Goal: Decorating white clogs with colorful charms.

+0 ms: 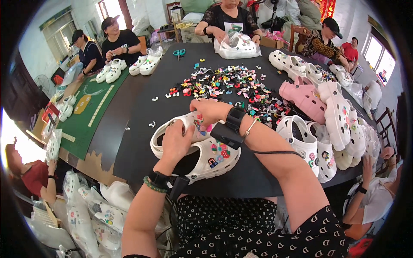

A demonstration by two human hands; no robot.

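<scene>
Two white clogs lie side by side in front of me at the table's near edge. The far clog (196,122) has colourful shoe charms on its upper, and both of my hands are on it. My left hand (177,139) is closed around the rim of its foot opening, fingers partly inside. My right hand (210,112) curls over the toe from the far side; whether a charm is under its fingers is hidden. Nearer to me, the other clog (218,160) carries several bright charms, its heel partly behind my left wrist.
A heap of small shoe charms (223,84) spreads over the black table (140,109) beyond the clogs. More white clogs (297,137) and a pink clog (303,99) crowd the right. Bagged clogs (92,215) are piled at lower left. A co-worker (232,21) handles a bagged clog opposite.
</scene>
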